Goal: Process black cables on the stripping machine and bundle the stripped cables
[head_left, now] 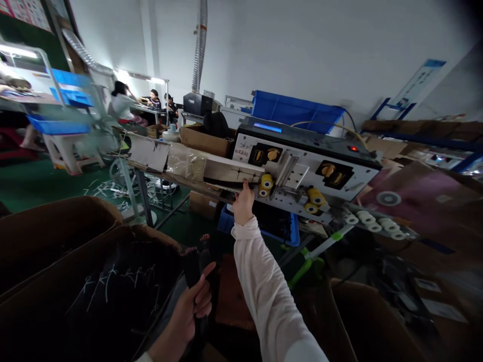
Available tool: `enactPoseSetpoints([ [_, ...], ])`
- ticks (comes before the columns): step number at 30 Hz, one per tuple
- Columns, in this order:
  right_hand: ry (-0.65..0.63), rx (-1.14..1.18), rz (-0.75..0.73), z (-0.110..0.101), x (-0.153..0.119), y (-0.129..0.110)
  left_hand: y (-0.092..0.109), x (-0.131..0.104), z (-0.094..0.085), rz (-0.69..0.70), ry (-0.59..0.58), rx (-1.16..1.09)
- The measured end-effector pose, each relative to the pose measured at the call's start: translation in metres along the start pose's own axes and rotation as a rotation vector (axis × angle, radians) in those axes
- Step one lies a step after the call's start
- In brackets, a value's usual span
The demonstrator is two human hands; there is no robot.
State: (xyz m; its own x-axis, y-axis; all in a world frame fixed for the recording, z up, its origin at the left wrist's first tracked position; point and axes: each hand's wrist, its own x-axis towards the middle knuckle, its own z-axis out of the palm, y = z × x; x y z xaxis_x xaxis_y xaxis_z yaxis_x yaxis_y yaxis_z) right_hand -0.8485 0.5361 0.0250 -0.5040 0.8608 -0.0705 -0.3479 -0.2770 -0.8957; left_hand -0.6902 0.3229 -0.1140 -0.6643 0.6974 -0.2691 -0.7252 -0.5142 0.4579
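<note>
My left hand (194,306) is low in the middle, its fingers wrapped round a bundle of black strips (192,266). Further forward, my right hand (244,202) reaches to the feed side of a white-faced machine (298,176). Its fingers are at the end of a black strip (222,184) that lies on a light feed board (230,172), just left of the yellow rollers (265,185). The fingertips press together at the strip's edge. A second pair of yellow rollers (314,200) sits further right on the machine.
Brown boxes of dark material (143,241) stand at the lower left. A blue crate (292,229) sits under the machine. White rollers (366,217) stick out at the right. A blurred fan (100,120) and seated people (154,100) are at the back left.
</note>
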Motion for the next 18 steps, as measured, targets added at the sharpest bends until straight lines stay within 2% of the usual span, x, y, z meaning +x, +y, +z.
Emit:
enactPoseSetpoints([
  [4, -0.067, 0.002, -0.21, -0.012, -0.016, 0.008, 0.01, 0.01, 0.008, 0.035, 0.019, 0.06],
  [6, -0.109, 0.035, -0.313, -0.028, -0.036, 0.011, 0.016, 0.017, 0.015, 0.094, 0.024, 0.068],
  [8, -0.156, 0.092, -0.428, -0.054, -0.061, 0.011, 0.022, 0.027, 0.024, 0.156, 0.039, 0.088],
  [11, -0.188, 0.184, -0.52, -0.112, -0.097, 0.008, 0.028, 0.043, 0.04, 0.218, -0.044, 0.085],
  [14, -0.185, 0.195, -0.495, -0.191, -0.118, 0.005, 0.028, 0.065, 0.056, 0.286, -0.202, 0.038],
  [16, -0.171, 0.09, -0.441, -0.247, -0.123, 0.006, 0.028, 0.08, 0.068, 0.307, -0.224, 0.018],
  [18, -0.087, -0.106, -0.427, -0.301, -0.123, 0.008, 0.029, 0.093, 0.08, 0.327, -0.247, -0.001],
])
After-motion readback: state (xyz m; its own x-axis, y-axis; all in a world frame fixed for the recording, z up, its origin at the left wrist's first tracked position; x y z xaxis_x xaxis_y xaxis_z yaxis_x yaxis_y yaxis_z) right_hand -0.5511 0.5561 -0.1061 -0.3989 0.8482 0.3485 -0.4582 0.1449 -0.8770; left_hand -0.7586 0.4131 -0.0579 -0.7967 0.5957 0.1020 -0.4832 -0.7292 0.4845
